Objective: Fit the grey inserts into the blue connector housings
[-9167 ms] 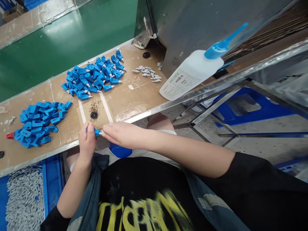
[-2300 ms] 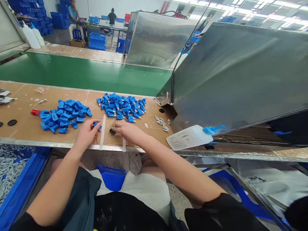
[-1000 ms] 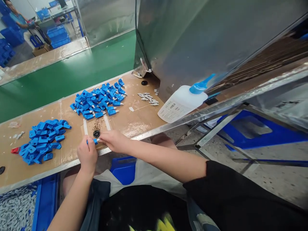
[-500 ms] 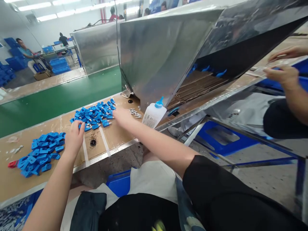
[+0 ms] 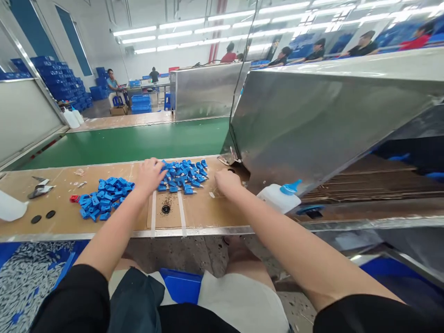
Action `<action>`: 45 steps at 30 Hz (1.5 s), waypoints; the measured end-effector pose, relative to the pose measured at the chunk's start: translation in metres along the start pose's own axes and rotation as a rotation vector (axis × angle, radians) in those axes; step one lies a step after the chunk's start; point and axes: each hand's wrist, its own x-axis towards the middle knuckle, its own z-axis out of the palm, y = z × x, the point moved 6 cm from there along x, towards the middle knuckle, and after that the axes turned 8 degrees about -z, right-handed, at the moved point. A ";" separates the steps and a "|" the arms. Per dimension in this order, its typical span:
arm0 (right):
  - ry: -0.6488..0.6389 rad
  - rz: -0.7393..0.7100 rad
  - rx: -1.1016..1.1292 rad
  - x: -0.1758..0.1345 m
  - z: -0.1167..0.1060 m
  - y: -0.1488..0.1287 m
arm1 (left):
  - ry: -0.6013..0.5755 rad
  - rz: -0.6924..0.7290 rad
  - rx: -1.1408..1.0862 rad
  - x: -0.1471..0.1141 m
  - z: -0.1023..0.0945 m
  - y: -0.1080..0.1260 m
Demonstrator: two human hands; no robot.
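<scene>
My left hand (image 5: 149, 175) rests at the left edge of a pile of small blue plastic pieces (image 5: 182, 175), many with pale tips. Its thumb and fingers are apart, and I make out nothing held between them. To the right of that pile, my right hand (image 5: 227, 181) is low over the brown tabletop with its fingers curled in. Whatever those fingertips touch is hidden behind the hand. A second heap of blue pieces (image 5: 104, 196) lies left of my left forearm, with a red piece (image 5: 74, 198) at its end.
A white bottle with a blue nozzle (image 5: 279, 198) leans beside the slanted metal hood (image 5: 312, 120). Behind the worktop runs a green conveyor belt (image 5: 149, 141). Scissors (image 5: 40, 188) and black discs (image 5: 50, 214) lie at left. A bin of small grey parts (image 5: 38, 282) stands below.
The view has swung left and levelled. My left hand has shifted onto the near pile's upper left edge. My right hand has moved away from the pile to the right, where small grey pieces lay.
</scene>
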 end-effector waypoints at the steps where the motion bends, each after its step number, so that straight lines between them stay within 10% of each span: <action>1: 0.017 -0.019 0.008 -0.003 0.001 -0.002 | -0.026 -0.036 0.081 -0.015 -0.004 -0.020; 5: 0.104 -0.251 0.479 -0.024 0.020 -0.045 | -0.203 -0.189 0.343 -0.069 0.000 -0.092; 9: 0.097 -0.488 1.163 -0.050 0.053 -0.105 | -0.198 -0.183 0.336 -0.095 0.003 -0.107; 15: 0.122 -0.611 1.062 -0.058 0.071 -0.137 | -0.056 -0.313 -0.216 -0.111 0.000 -0.086; 23: 0.076 -0.752 0.859 -0.060 0.061 -0.149 | -0.170 -0.619 -0.959 -0.149 0.057 -0.028; 33: 0.041 -0.165 1.619 -0.060 0.083 -0.143 | -0.315 -0.514 -0.737 -0.148 0.056 -0.010; 45: 0.075 -0.170 1.689 -0.076 0.084 -0.158 | -0.371 -0.528 -0.781 -0.151 0.071 -0.016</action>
